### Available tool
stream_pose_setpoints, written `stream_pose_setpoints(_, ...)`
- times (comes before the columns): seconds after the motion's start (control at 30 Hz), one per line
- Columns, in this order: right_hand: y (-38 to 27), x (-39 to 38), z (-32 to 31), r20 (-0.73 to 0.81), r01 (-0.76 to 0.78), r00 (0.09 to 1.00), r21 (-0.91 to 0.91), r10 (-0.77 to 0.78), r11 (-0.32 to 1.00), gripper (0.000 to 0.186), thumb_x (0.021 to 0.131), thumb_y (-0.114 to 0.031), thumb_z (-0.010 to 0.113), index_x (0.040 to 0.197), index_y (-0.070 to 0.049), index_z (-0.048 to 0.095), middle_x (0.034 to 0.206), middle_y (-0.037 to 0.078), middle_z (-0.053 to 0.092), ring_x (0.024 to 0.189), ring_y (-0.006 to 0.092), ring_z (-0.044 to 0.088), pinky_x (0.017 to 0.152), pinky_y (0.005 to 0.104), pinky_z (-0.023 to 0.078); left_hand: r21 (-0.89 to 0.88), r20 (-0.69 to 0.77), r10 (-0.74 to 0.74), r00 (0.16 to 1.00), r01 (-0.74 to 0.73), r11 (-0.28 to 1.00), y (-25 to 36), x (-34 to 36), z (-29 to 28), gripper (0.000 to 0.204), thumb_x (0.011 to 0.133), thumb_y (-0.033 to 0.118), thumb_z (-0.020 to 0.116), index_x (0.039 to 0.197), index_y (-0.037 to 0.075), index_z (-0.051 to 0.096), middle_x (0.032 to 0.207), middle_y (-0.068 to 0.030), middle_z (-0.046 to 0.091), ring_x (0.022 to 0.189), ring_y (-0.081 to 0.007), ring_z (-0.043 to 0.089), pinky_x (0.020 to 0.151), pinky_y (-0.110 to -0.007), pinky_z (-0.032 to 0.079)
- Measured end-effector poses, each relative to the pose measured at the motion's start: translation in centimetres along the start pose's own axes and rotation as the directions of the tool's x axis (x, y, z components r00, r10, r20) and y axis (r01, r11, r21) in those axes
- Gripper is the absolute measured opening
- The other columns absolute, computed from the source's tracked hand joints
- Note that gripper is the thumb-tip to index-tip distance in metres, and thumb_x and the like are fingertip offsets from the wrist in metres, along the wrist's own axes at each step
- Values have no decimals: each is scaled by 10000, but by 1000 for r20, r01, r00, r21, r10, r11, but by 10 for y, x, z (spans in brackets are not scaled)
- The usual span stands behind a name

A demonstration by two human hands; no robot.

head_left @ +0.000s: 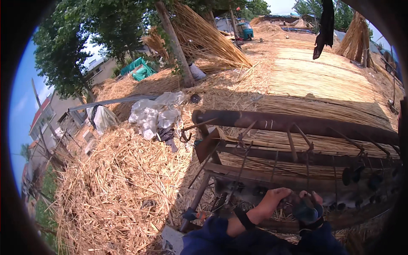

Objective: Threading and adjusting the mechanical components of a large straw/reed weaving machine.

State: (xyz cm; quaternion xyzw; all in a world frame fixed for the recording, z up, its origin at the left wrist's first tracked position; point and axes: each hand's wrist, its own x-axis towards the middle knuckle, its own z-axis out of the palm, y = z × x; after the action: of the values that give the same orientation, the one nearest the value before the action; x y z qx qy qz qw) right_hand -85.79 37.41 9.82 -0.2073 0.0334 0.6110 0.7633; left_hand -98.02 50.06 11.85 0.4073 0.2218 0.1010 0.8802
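My left hand [270,202], with a dark band on the wrist, is closed near the middle of a rusty metal frame [255,119]. Beside it my right hand [309,208], in a dark covering with fingertips showing, is also curled closed. What the fingers hold is too dark to make out. Around them are a dark lengthwise bar [272,157], thin upright rods and several round black parts [352,174]. Yellow reeds [238,159] show through and behind the frame.
A long reed mat [318,68] stretches beyond the frame. Loose straw [119,182] covers the ground at left, with white plastic sheeting [144,114]. Reed bundles [204,34] lean by a tree trunk [174,46]; a teal vehicle [245,29] stands far back.
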Motion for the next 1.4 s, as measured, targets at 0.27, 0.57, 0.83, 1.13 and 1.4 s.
stream_pose_setpoints(0.27,-10,-35,-46,352,-77,923,-225,155,971,276,742,-169,622,943,2,540,878,116,555,883,307,551,802,424,442,169,396,-16,918,-56,984,9,-42,49,304,887,137,556,1149,-17,544,939,-21,571,796,-66,479,695,-235,419)
stream_pose_setpoints(0.57,-30,-91,-58,193,15,973,-593,124,805,405,743,-233,629,1056,3,530,960,130,590,874,243,584,781,350,462,-213,294,-66,953,133,968,9,106,11,181,868,149,568,1026,66,547,779,28,527,689,-86,526,613,-236,461)
stream_pose_setpoints(0.83,-49,-141,-119,-251,484,836,-81,-487,872,538,836,-500,492,1066,-13,512,957,170,561,808,265,561,674,377,476,-125,-141,85,986,-103,987,-10,280,-97,197,817,236,624,875,48,600,668,-30,569,640,-151,569,581,-292,460)
stream_pose_setpoints(1.13,-59,-160,-131,-313,589,523,-540,-793,601,521,877,-347,519,1211,48,457,1173,221,524,1132,358,477,944,506,402,941,-87,412,907,-62,334,-18,273,-85,255,718,217,638,863,8,615,786,-160,619,758,-276,604,699,-374,463)
stream_pose_setpoints(1.4,-60,-135,-107,-186,758,338,-528,-923,384,483,725,-77,627,1155,30,435,965,83,571,838,140,567,737,249,457,946,98,777,621,-300,120,-44,261,-84,304,716,63,535,1018,23,534,808,-175,553,784,-358,533,714,-449,429)
